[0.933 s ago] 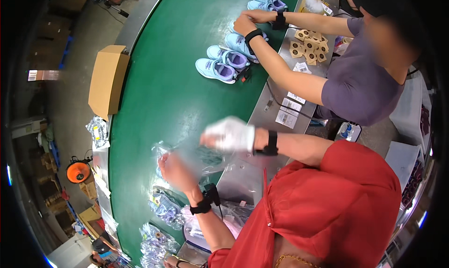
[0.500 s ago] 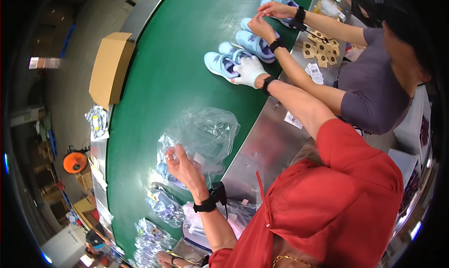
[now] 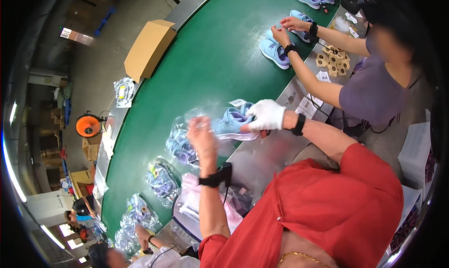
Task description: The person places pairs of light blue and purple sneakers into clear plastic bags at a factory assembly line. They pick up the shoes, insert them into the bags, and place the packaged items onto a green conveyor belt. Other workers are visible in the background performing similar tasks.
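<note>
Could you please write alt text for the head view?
A white-gloved right hand pushes light blue sneakers into a clear plastic bag held by the bare left hand, above a green conveyor belt. Beyond, another person handles more blue sneakers.

One cardboard box, one orange fan, four bagged shoe pairs (roughly).

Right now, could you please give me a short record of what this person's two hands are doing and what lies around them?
left hand: bare, holding open a clear plastic bag
right hand: white glove, gripping a light blue shoe at the bag's mouth
surface: green belt
nearby on belt: bagged shoes
far side: cardboard box
co-worker: hands on another blue shoe
</note>
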Demonstrator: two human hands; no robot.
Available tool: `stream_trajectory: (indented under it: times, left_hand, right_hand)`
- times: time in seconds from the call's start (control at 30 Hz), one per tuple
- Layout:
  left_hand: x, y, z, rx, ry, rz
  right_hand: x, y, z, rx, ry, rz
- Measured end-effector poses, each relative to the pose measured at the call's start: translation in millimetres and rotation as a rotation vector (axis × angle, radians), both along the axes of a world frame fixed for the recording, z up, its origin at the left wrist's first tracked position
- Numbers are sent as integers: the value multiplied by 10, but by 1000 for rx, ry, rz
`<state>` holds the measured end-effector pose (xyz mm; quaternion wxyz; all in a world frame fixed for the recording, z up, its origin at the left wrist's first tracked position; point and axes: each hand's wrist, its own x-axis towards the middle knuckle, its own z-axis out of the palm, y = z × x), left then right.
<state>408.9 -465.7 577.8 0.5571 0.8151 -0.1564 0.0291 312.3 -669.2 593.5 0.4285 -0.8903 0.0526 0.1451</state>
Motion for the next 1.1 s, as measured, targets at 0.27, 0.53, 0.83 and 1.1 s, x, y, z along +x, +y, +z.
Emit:
stream_trajectory:
  times: [0.27,0.53,0.83,1.1]
  left_hand:
    - [0,-79,-47,-74,266,120]
    - [-795,-490,491,397,68,-700]
    - [-1377,-314,-45,197,-132,-646]
    - [-333,-180,47,-75,241,-280]
  right_hand:
    - [-325,467,76,-525,-448,531]
    - [-432,582,-472,-418,-511,759]
    - [-310,815,-1048,-230,-267,152]
    - [-19,1253,-911,-477,-600,407]
